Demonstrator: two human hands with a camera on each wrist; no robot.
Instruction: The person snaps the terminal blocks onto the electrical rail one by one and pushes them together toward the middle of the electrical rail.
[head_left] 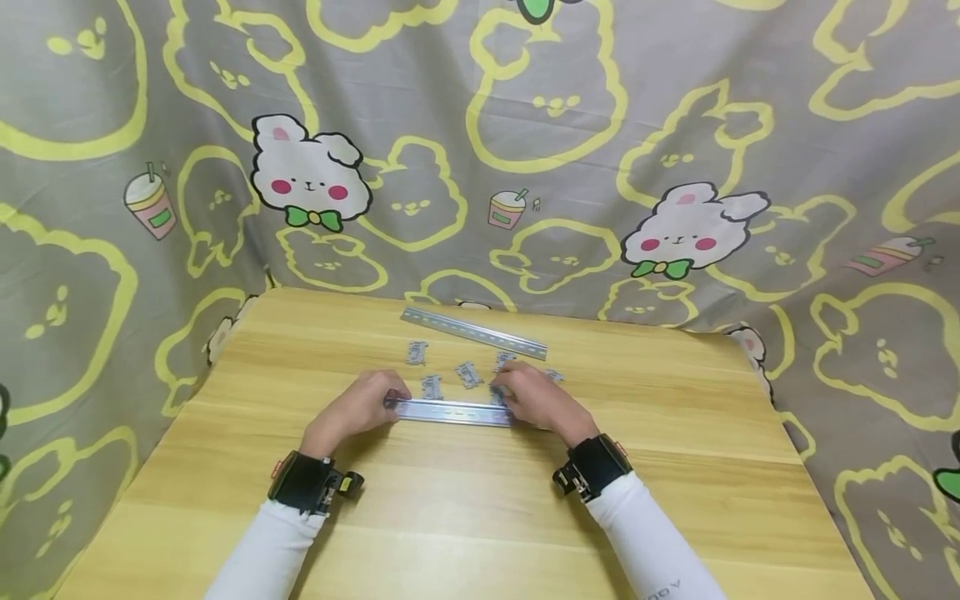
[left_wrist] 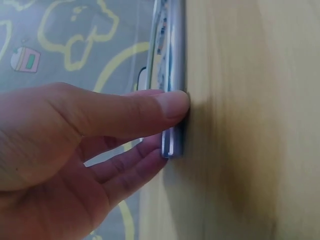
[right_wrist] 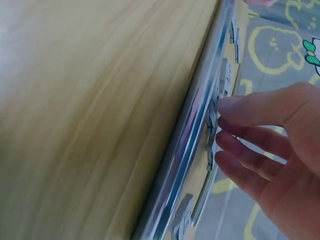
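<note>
A slotted metal DIN rail (head_left: 450,412) lies across the table in front of me. My left hand (head_left: 365,406) grips its left end, with the thumb on the near edge and the fingers behind, as the left wrist view shows of the rail (left_wrist: 175,65). Over the right part of the rail, my right hand (head_left: 542,402) has thumb and fingertips at a small grey plastic clip (right_wrist: 211,122), which it appears to pinch just behind the rail. The fingers partly cover that clip. Loose grey clips (head_left: 431,387) of the same kind lie beyond the rail.
A second slotted rail (head_left: 474,332) lies slanted near the table's back. Between the rails are more grey clips, one at the left (head_left: 416,352) and another in the middle (head_left: 468,374). A patterned curtain (head_left: 555,167) hangs behind the wooden table (head_left: 450,517).
</note>
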